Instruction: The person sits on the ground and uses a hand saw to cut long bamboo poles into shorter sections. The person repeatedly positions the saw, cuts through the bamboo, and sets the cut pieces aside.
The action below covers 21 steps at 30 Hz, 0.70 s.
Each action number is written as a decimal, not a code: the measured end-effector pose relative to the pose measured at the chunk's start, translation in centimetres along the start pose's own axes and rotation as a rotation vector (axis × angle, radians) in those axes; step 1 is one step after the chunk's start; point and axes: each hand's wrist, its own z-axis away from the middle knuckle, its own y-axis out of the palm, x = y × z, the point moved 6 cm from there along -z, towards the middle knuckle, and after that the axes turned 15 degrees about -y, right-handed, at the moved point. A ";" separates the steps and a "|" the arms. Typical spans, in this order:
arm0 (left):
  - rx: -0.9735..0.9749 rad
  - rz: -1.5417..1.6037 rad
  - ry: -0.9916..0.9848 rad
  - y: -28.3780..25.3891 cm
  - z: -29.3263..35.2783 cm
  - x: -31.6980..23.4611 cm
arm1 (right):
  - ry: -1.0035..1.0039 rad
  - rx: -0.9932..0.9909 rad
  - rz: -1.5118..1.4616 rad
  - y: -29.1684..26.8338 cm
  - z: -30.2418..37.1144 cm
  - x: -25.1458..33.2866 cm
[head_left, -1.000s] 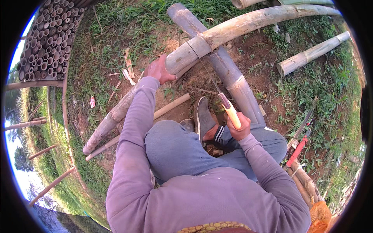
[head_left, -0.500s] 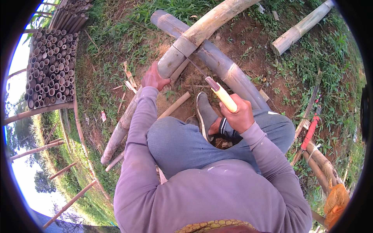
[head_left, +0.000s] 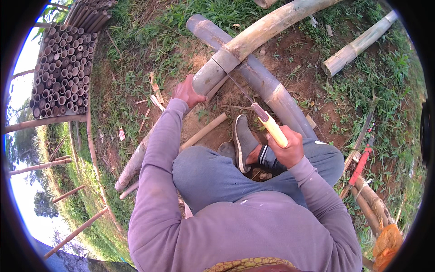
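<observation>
My right hand [head_left: 288, 147] is closed around the pale wooden handle of a hand saw [head_left: 270, 123]. Its thin blade runs up and left into a dark cut across a thick bamboo pole [head_left: 253, 41]. With my left hand [head_left: 187, 92] I grip the near end of that pole, thumb along its underside and fingers over the far side. A second, greyish bamboo pole [head_left: 290, 105] lies crosswise under it. How deep the blade sits in the cut is hard to make out.
Another bamboo piece [head_left: 360, 44] lies on the grass at upper right. A longer pole [head_left: 131, 168] and a thin stick [head_left: 204, 131] rest near my left knee. Cut bamboo tubes [head_left: 63, 75] are stacked at the left. A red-wrapped tool [head_left: 361, 167] and orange netting [head_left: 388, 242] lie at right.
The saw and my right hand have moved down and to the right, more of the blade showing outside the cut. My left hand stays on the pole; the whole view has shifted slightly.
</observation>
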 end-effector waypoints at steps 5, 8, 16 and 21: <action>-0.049 0.053 0.038 0.3 1.3 0.0 | -0.019 0.043 0.035 -1.0 -0.2 0.5; -0.073 0.077 0.041 0.5 3.0 -0.6 | 0.017 0.069 0.036 -2.1 1.3 0.6; -0.140 0.093 0.021 3.0 6.6 -1.0 | 0.039 0.060 0.034 -3.7 3.2 2.9; -0.165 0.075 0.054 3.0 6.6 -1.6 | 0.004 -0.003 0.041 2.3 -2.0 -1.0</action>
